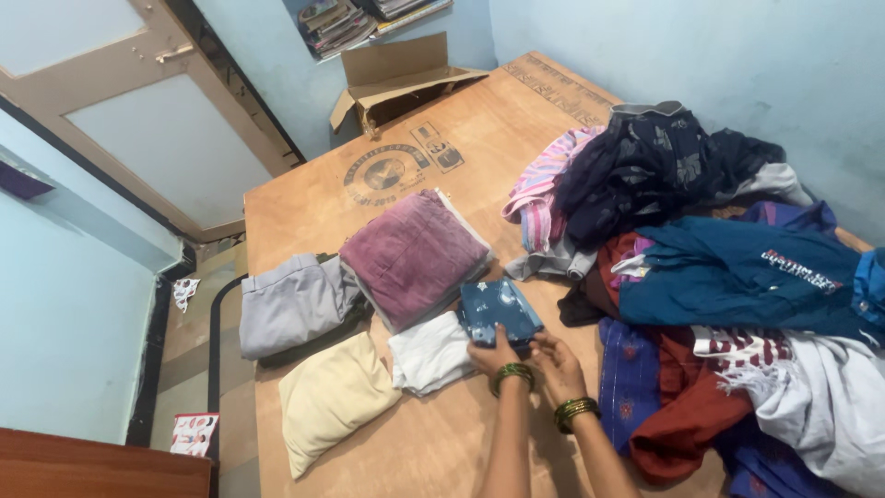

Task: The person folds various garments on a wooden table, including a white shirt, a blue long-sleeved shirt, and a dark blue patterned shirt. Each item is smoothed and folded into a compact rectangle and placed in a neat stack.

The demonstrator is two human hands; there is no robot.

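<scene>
Both hands on the folded blue cloth [499, 312]; my left hand [493, 356] grips its near edge, my right hand [556, 361] pinches its corner; it sits on the table [442, 443] beside the white fold [430, 353]; loose grip risks unfolding it.

A room in a home. A plywood table [442, 166] nearly fills it, heaped with loose clothes [728, 304] on one side and folded ones [415, 254] beside them. Beyond the table's far end stand an open cardboard box [396, 78], stacked magazines [336, 23] and a panelled door [138, 120].
</scene>
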